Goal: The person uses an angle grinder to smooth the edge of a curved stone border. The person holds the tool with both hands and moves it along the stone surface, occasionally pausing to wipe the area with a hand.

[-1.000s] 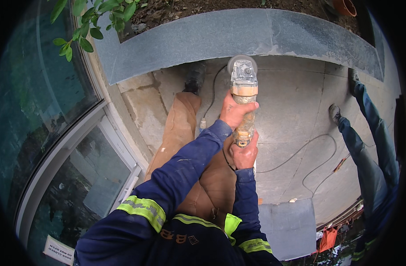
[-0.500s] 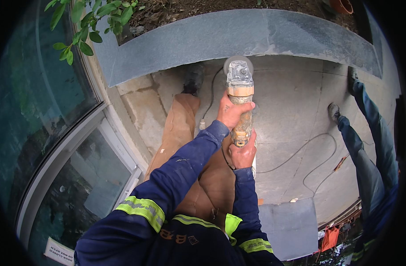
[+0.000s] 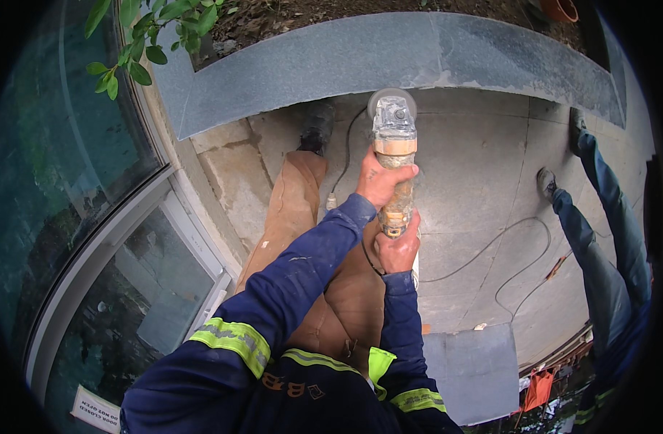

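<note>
A dusty angle grinder (image 3: 396,141) points away from me, held in both hands. My left hand (image 3: 378,179) wraps round the body just behind the gear head, thumb across the top. The rear end sits in my right hand (image 3: 398,249), fingers closed about it. At the front, the round disc (image 3: 411,101) lies at the lower edge of the grey stone ledge (image 3: 309,72); whether it touches the stone I cannot tell. A dark power cord (image 3: 347,153) with a pale connector (image 3: 331,201) runs down beside my left leg.
Soil and a leafy plant (image 3: 156,43) lie beyond the ledge. A framed glass panel (image 3: 129,289) stands on the left. To the right, another person's legs (image 3: 599,239) are near a loose cable (image 3: 519,224) on the tiled floor. A grey slab (image 3: 470,372) lies near my right arm.
The grinder and both hands have shifted very slightly right and toward the ledge. My grip is the same.
</note>
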Demonstrator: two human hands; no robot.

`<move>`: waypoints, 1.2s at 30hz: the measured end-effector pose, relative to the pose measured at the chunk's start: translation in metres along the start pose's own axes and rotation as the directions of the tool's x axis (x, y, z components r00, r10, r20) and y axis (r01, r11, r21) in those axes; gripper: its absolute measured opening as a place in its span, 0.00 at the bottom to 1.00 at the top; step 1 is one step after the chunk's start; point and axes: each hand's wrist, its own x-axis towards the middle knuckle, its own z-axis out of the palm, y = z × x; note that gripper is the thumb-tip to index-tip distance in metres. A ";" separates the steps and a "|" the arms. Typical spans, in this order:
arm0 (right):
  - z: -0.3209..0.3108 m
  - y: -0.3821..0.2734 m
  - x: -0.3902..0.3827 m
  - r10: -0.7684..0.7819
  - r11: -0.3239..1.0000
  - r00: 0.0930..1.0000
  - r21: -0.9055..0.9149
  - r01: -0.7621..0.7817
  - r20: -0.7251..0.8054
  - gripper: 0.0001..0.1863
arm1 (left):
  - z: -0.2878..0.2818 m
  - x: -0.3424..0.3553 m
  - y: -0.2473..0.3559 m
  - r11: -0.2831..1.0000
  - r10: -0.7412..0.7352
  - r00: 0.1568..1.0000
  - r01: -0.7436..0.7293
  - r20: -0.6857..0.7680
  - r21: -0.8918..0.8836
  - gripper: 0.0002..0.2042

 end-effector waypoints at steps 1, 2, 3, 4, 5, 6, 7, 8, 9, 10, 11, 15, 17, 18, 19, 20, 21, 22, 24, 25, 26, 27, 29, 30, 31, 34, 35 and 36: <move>0.001 -0.002 0.001 -0.011 1.000 1.000 0.008 0.011 -0.004 0.40 | -0.001 0.000 -0.001 1.000 0.009 1.000 -0.009 -0.013 0.009 0.26; 0.002 -0.003 0.001 -0.021 1.000 1.000 0.017 0.022 -0.007 0.40 | -0.002 0.000 -0.001 1.000 0.014 1.000 -0.014 -0.009 0.011 0.26; 0.002 -0.002 0.002 -0.036 0.999 0.999 0.008 0.036 -0.010 0.39 | -0.002 0.000 0.000 1.000 0.020 1.000 -0.020 -0.006 0.015 0.26; 0.002 -0.002 0.002 -0.050 0.999 0.999 -0.001 0.050 -0.012 0.39 | -0.002 0.000 0.001 0.999 0.027 1.000 -0.026 -0.002 0.018 0.26; 0.002 -0.001 0.002 -0.064 0.998 0.998 -0.010 0.064 -0.014 0.39 | -0.001 0.000 0.002 0.999 0.023 1.000 -0.023 0.001 0.025 0.26; 0.002 -0.003 0.003 -0.031 0.999 0.999 -0.007 0.031 -0.009 0.39 | -0.001 0.000 0.003 0.999 0.019 1.000 -0.019 0.004 0.029 0.26; 0.002 -0.006 0.002 0.001 1.000 1.000 -0.004 -0.001 -0.003 0.39 | -0.002 0.001 0.003 0.999 0.015 1.000 -0.015 0.007 0.034 0.27; 0.002 -0.008 0.002 0.033 0.999 0.999 -0.001 -0.033 0.002 0.39 | 0.000 0.001 0.003 0.999 0.006 1.000 -0.007 0.014 0.034 0.27; 0.003 -0.009 0.002 0.031 0.999 0.999 0.015 -0.031 -0.007 0.39 | 0.002 0.003 0.002 0.999 -0.003 1.000 0.002 0.020 0.033 0.27; 0.003 -0.010 0.001 0.028 0.999 0.999 0.031 -0.028 -0.016 0.39 | 0.002 0.004 0.001 0.999 -0.012 1.000 0.011 0.027 0.031 0.27; 0.004 -0.010 0.000 0.026 0.999 0.999 0.047 -0.025 -0.025 0.39 | 0.000 0.003 0.001 0.999 -0.013 1.000 0.012 0.028 0.036 0.27; 0.004 0.000 -0.001 -0.028 0.999 0.999 -0.020 0.028 -0.030 0.40 | -0.001 0.002 0.004 0.997 0.022 1.000 -0.023 0.019 0.074 0.27; 0.005 0.000 0.002 -0.040 0.998 0.999 -0.055 0.038 -0.029 0.39 | 0.000 0.003 0.005 0.996 0.041 0.999 -0.043 0.018 0.073 0.27; 0.005 -0.004 0.004 -0.013 1.000 1.000 -0.024 0.012 -0.021 0.40 | 0.002 0.005 0.008 0.998 0.040 0.999 -0.041 0.023 0.055 0.27; 0.002 -0.011 0.007 0.014 1.000 1.000 0.007 -0.014 -0.012 0.40 | 0.003 0.006 0.011 0.999 0.038 0.999 -0.039 0.028 0.038 0.27; 0.001 -0.014 0.007 0.041 0.998 0.999 0.037 -0.041 -0.002 0.41 | 0.005 0.005 0.012 0.999 0.027 0.999 -0.029 0.039 0.043 0.27; 0.001 -0.015 0.006 0.036 0.998 0.999 0.046 -0.035 -0.012 0.40 | 0.008 0.008 0.011 0.999 0.017 0.999 -0.019 0.048 0.044 0.28; 0.001 -0.016 0.005 0.031 0.998 0.999 0.056 -0.029 -0.022 0.40 | 0.010 0.009 0.010 0.999 0.008 0.998 -0.010 0.058 0.045 0.28; 0.000 -0.015 0.002 0.023 0.998 0.999 0.062 -0.021 -0.031 0.39 | 0.009 0.006 0.008 0.997 -0.009 0.999 0.005 0.048 0.079 0.28; -0.001 -0.011 0.000 0.020 0.998 0.999 0.059 -0.018 -0.030 0.39 | 0.009 0.004 0.007 0.997 -0.003 0.999 0.000 0.038 0.082 0.28; -0.001 -0.009 0.000 0.017 0.998 0.999 0.056 -0.015 -0.029 0.39 | 0.009 0.003 0.006 0.996 0.002 1.000 -0.004 0.027 0.086 0.28; 0.000 -0.006 0.000 -0.004 0.999 1.000 0.051 0.006 -0.026 0.39 | 0.008 0.003 0.005 0.997 -0.003 1.000 0.002 0.016 0.076 0.28; 0.000 -0.002 0.001 -0.047 0.998 0.999 0.040 0.048 -0.022 0.39 | 0.004 0.002 0.004 0.998 -0.011 1.000 0.012 -0.006 0.057 0.28; 0.000 -0.004 0.001 -0.030 0.999 0.999 0.030 0.031 -0.018 0.39 | 0.006 0.001 0.008 0.998 -0.001 1.000 0.001 0.000 0.058 0.28; -0.001 -0.008 0.003 -0.014 1.000 1.000 0.020 0.014 -0.013 0.39 | 0.008 0.002 0.012 0.998 0.009 1.000 -0.009 0.007 0.059 0.28; 0.000 -0.011 0.007 0.007 1.000 1.000 0.020 -0.007 -0.019 0.39 | 0.011 0.009 0.014 0.999 0.014 0.999 -0.016 0.042 0.049 0.29; 0.001 -0.011 0.007 0.010 1.000 1.000 0.025 -0.009 -0.024 0.39 | 0.011 0.010 0.012 0.999 0.012 0.998 -0.014 0.055 0.044 0.29; 0.000 -0.012 0.007 0.022 0.999 0.999 0.024 -0.022 -0.030 0.39 | 0.011 0.010 0.012 0.998 0.004 0.998 -0.008 0.059 0.056 0.29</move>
